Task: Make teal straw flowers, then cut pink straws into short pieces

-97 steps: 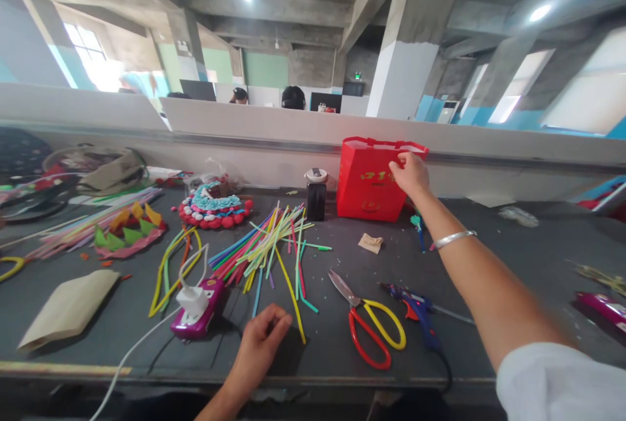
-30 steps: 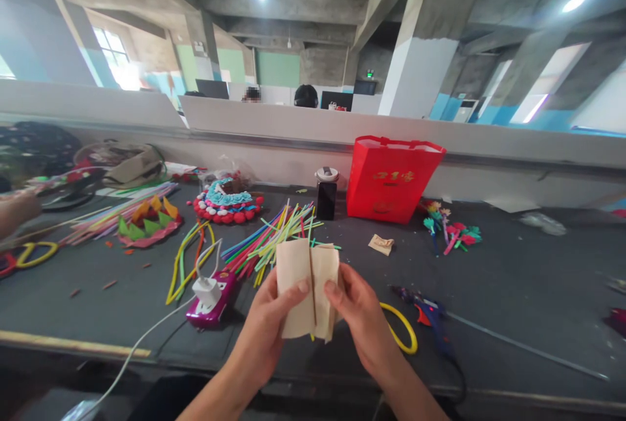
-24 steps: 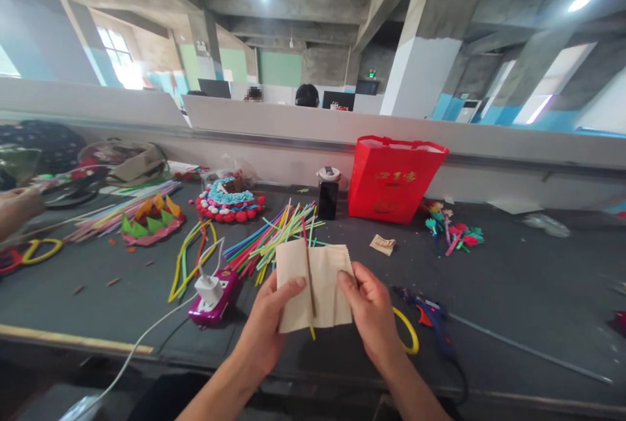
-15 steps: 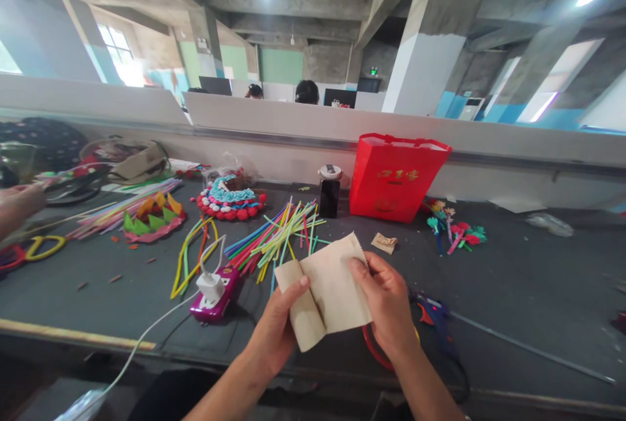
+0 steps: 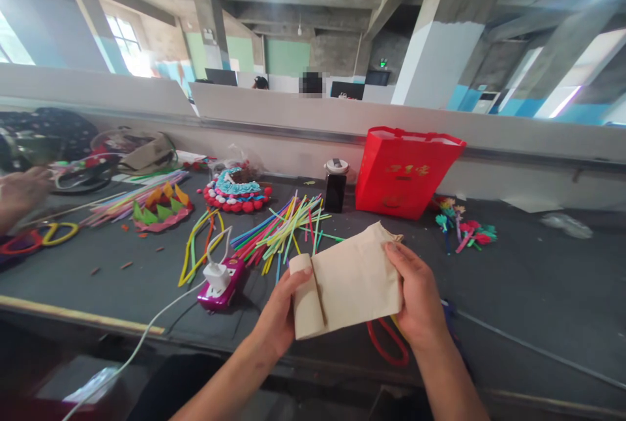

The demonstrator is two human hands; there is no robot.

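Both my hands hold a beige paper roll above the front of the dark table. My left hand grips the rolled end, thumb on top. At the loose end, my right hand pinches the unrolled sheet, thumb in front and the other fingers mostly hidden behind it. The sheet stretches fairly flat between them. Under my right hand, a red loop-shaped handle shows beside a bit of yellow. A blue tool lies mostly hidden behind my right wrist.
Colourful pipe cleaners lie beyond my hands, near a purple power adapter with a white plug. A red bag and a phone stand behind. Another person's hand is at far left, near red and yellow handles.
My right hand has moved right, drawing out more of the paper from the roll in my left hand. The view has shifted slightly.
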